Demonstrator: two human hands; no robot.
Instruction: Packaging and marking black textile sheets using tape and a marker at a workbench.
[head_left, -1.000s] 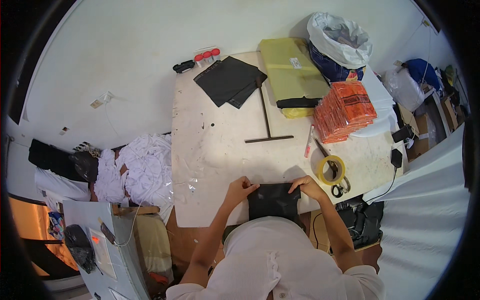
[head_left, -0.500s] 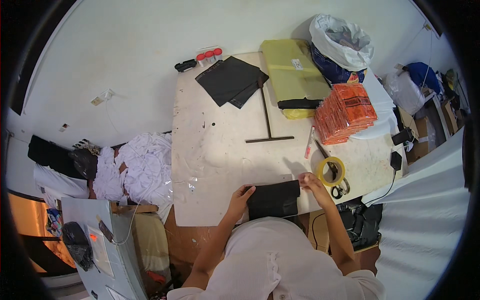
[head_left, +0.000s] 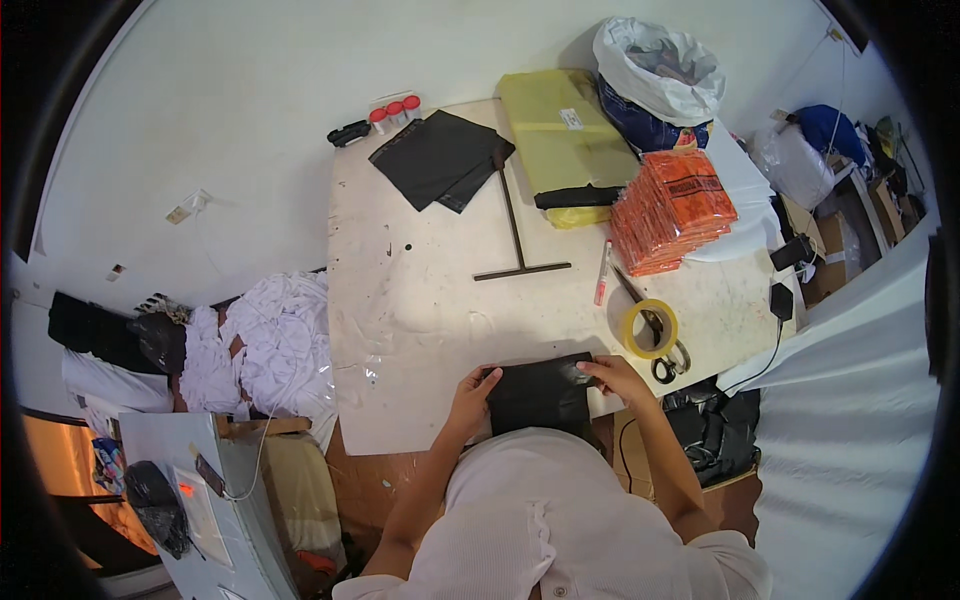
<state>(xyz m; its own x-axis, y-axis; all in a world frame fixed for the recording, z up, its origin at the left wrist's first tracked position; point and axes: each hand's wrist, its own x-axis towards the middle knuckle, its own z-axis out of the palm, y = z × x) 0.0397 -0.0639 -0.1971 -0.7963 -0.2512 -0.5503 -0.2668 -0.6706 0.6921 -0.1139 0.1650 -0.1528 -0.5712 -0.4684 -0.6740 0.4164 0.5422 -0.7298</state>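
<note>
A black plastic packet (head_left: 540,395), folded into a rectangle, lies at the front edge of the table against my shirt. My left hand (head_left: 470,402) grips its left edge, with the thumb on top. At the upper right corner, my right hand (head_left: 618,377) pinches the plastic between thumb and fingers. A roll of yellow tape (head_left: 670,343) lies to the right of that hand, partly over a pair of scissors (head_left: 663,371). Just beyond them is a red and white marker (head_left: 603,272).
A dark T-shaped metal bar (head_left: 519,270) lies mid-table below flat black bags (head_left: 435,160). Stacked orange packets (head_left: 680,200), a yellow-wrapped bundle (head_left: 565,130) and a white-lined sack (head_left: 650,75) stand at the back right. White cloth (head_left: 275,340) is heaped left of the table.
My right hand has come in from beside the packet and now pinches its upper right corner. My left hand keeps its hold. The whole view has shifted slightly.
</note>
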